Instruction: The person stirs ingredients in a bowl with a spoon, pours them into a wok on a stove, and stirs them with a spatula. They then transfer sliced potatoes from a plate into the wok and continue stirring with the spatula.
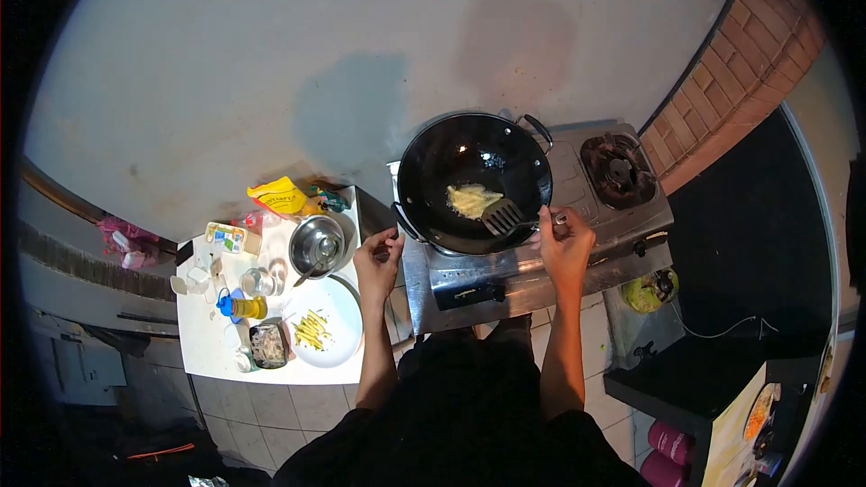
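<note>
My right hand (pixel 566 239) is closed round the handle of a black slotted spatula (pixel 502 216). The spatula's head rests inside a black wok (pixel 433 162), against the right side of some pale yellow food (pixel 470 200) in oil. The wok stands on the left burner of a steel stove (pixel 577 149). My left hand (pixel 379 257) is beside the wok's lower left handle, its fingers curled and drawn together; whether something small is between them cannot be made out.
Left of the stove, a white table (pixel 207 352) holds a white plate (pixel 343 343) of yellow strips, a steel bowl (pixel 317 245), an oil bottle (pixel 248 307) and a yellow packet (pixel 282 197). A bare burner (pixel 619 170) is at the stove's right.
</note>
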`<state>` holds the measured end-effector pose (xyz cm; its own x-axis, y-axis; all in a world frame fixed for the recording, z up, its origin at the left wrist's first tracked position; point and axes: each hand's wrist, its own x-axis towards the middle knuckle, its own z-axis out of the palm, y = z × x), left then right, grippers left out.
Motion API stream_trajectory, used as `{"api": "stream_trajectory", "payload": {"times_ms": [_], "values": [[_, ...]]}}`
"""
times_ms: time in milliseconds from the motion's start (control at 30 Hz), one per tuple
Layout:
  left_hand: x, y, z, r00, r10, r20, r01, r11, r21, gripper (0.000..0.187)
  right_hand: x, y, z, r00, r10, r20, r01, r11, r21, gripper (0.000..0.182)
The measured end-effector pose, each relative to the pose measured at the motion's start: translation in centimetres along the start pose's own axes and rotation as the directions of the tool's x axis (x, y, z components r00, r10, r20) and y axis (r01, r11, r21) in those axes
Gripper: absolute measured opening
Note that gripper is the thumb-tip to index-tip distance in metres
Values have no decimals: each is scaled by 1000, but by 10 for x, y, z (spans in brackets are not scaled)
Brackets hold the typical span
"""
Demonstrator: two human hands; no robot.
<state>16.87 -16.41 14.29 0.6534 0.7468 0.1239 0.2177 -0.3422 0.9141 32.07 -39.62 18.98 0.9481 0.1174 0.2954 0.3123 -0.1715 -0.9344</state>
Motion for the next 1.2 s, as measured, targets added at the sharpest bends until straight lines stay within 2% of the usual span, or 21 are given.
{"api": "stream_trajectory", "payload": {"times_ms": [167,267,367,433,533,633,700,800,900,933,1000,1033,1067,1167,1200], "values": [[1,-5,-2,1000,26,-2,-26,1000,14,28,3,-8,1,999,-27,46,31,995,-90,18],[2,1,-3,1000,-11,4,11,1000,5,30,13,-23,-2,997,18,75,-8,992,-126,19],[3,5,-3,998,-54,20,54,998,7,32,28,-39,-7,993,-32,117,57,974,-218,21],[4,5,-1,998,-64,24,64,998,11,32,40,-45,-6,968,-189,168,232,925,-300,24],[4,3,3,1000,-10,-9,10,1000,-7,29,56,-47,2,946,-217,240,288,903,-319,23],[4,6,6,999,18,-51,-16,999,41,29,69,-29,24,918,-254,305,349,882,-316,21],[4,8,7,999,13,-51,-10,999,54,30,74,-20,40,905,-226,361,339,895,-289,21],[4,12,9,996,-9,-91,16,996,86,31,83,-10,59,882,-269,387,351,923,-157,23],[2,15,11,988,2,-156,13,995,96,31,91,-18,50,864,-250,437,342,928,-145,23],[1,19,11,988,-35,-153,52,993,104,31,95,-22,43,857,-294,423,375,919,-121,23],[-4,26,14,982,-81,-169,101,988,116,31,105,-22,30,857,-248,451,333,935,-120,22],[-6,28,17,980,-52,-193,81,986,147,30,112,-17,27,851,-230,472,313,944,-105,22],[-9,31,20,976,-24,-215,64,982,179,30,116,-14,28,841,-236,487,318,944,-91,22],[-20,40,33,956,-74,-282,131,974,187,29,123,-1,37,789,-307,533,386,921,-41,24],[-22,42,36,949,-82,-305,144,971,189,29,126,0,43,774,-260,578,350,936,-47,24]]}}
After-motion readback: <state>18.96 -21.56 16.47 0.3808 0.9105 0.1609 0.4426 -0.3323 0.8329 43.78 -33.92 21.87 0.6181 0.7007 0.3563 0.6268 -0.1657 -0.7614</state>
